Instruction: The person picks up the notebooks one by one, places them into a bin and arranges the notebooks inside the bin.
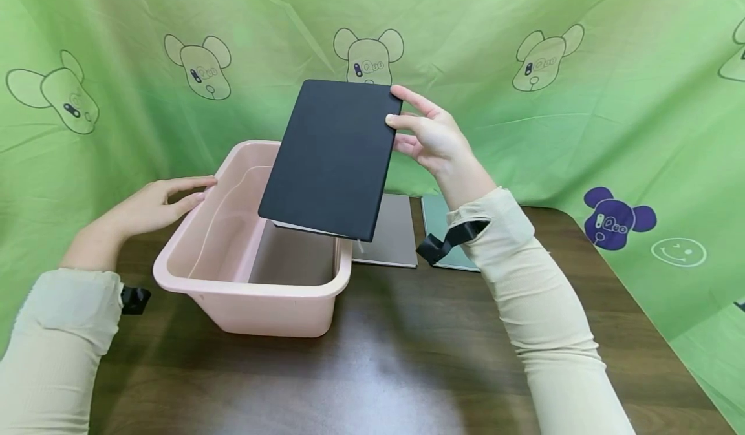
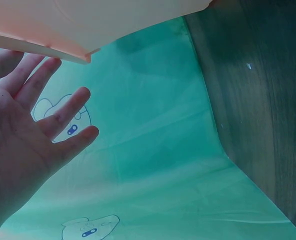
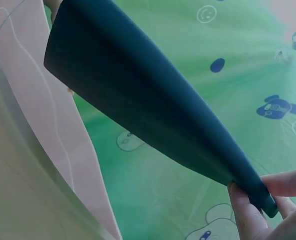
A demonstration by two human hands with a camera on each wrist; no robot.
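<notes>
In the head view my right hand (image 1: 436, 134) pinches a black notebook (image 1: 337, 157) near its upper right corner, thumb on the cover. The notebook is tilted above the right side of a pink plastic bin (image 1: 262, 309), overlapping its far rim in this view. From the right wrist, the thumb and fingers (image 3: 245, 212) grip one end of the dark notebook (image 3: 137, 95). My left hand (image 1: 148, 205) touches the bin's left rim with fairly straight fingertips; the left wrist view shows its fingers (image 2: 67, 115) spread below the rim. A flat grey-brown thing (image 1: 293, 257) leans inside the bin.
On the brown wooden table (image 1: 407, 364), a grey-brown notebook (image 1: 392, 234) lies right of the bin, partly hidden behind the black one. A pale green notebook (image 1: 433, 218) lies farther right under my right wrist. Green printed cloth (image 1: 454, 34) hangs behind and at both sides.
</notes>
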